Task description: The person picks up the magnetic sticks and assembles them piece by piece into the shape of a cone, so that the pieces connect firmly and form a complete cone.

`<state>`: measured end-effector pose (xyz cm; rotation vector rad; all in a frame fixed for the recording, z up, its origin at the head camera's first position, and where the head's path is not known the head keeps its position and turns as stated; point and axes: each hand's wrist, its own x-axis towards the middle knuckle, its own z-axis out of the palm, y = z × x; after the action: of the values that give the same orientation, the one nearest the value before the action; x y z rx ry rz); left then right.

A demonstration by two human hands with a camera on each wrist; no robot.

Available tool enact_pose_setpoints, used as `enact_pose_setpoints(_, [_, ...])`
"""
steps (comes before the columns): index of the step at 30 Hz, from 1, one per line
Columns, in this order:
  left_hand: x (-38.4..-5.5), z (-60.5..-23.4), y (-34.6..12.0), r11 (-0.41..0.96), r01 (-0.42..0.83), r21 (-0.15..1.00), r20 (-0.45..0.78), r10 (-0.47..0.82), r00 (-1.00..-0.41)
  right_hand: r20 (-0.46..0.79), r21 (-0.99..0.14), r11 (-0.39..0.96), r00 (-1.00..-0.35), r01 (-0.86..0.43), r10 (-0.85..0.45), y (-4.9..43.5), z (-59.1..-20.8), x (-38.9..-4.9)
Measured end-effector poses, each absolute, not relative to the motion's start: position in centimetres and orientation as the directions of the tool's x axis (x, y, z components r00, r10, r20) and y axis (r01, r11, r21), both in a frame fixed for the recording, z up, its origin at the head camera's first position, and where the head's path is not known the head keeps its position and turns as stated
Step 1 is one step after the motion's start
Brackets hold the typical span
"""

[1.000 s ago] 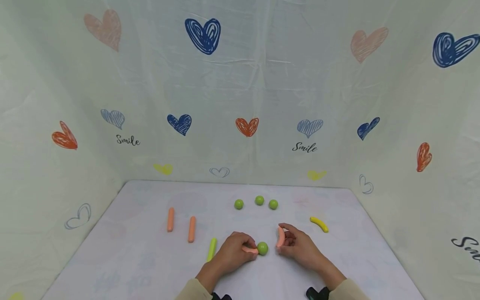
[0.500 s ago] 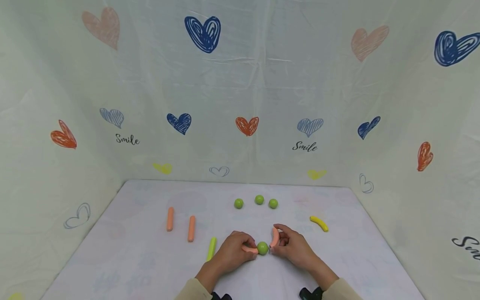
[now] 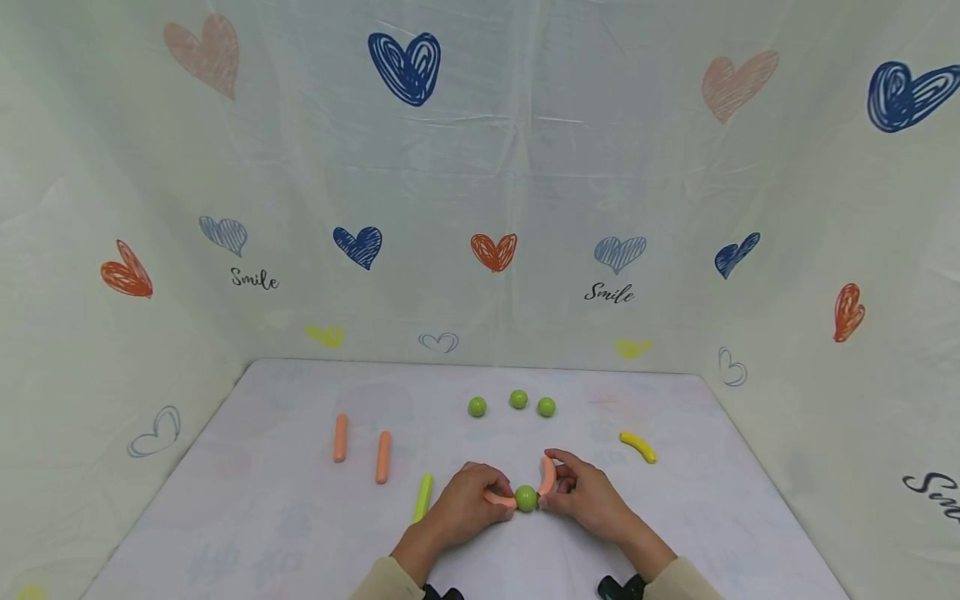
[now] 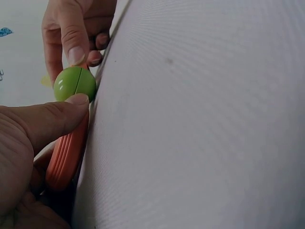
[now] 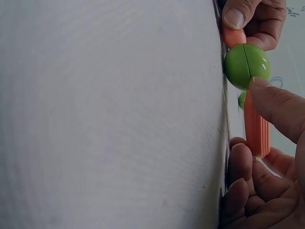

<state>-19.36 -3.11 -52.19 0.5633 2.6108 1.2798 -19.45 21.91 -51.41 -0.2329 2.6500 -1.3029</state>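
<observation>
A glossy green ball [image 3: 527,498] with a seam sits low between the two hands. My left hand [image 3: 465,500] pinches a curved orange stick [image 4: 66,157], whose end meets the ball's left side; the fingers hide much of it in the head view. A second curved orange stick [image 3: 548,475] is pinched between the thumb and fingers of my right hand [image 3: 592,496]. Its lower end is right at the ball's right side, and the stick slants up and away. In the right wrist view, its ridged side [image 5: 257,126] shows below the ball, with the right thumb tip touching the ball.
Several more green balls [image 3: 518,400] lie at the back middle of the white table [image 3: 285,533]. Two straight orange sticks [image 3: 383,457] and a lime stick [image 3: 423,496] are on the left. A curved yellow stick [image 3: 638,447] lies right. A heart-printed curtain [image 3: 450,183] stands behind.
My right hand has moved left with its curved orange stick, from a gap away up to the green ball. The left hand has stayed in place with its stick.
</observation>
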Motion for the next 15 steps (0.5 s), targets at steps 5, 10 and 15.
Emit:
enact_pose_setpoints(5, [-19.29,-52.26,-3.16,0.545,0.263,0.796,0.017,0.415,-0.91,-0.09,-0.791,0.607,-0.969,-0.07,-0.228,21.97,-51.44,-19.43])
enact_pose_setpoints(10, [-19.27,-52.2,-3.17,0.544,0.264,0.796,0.017,0.416,-0.909,-0.092,-0.795,0.603,-0.969,-0.068,-0.23,21.97,-51.44,-19.46])
enact_pose_setpoints(15, [-19.24,-52.1,-3.11,0.555,0.255,0.792,0.009,0.407,-0.913,-0.098,-0.798,0.6,-0.97,-0.059,-0.225,21.9,-51.38,-19.46])
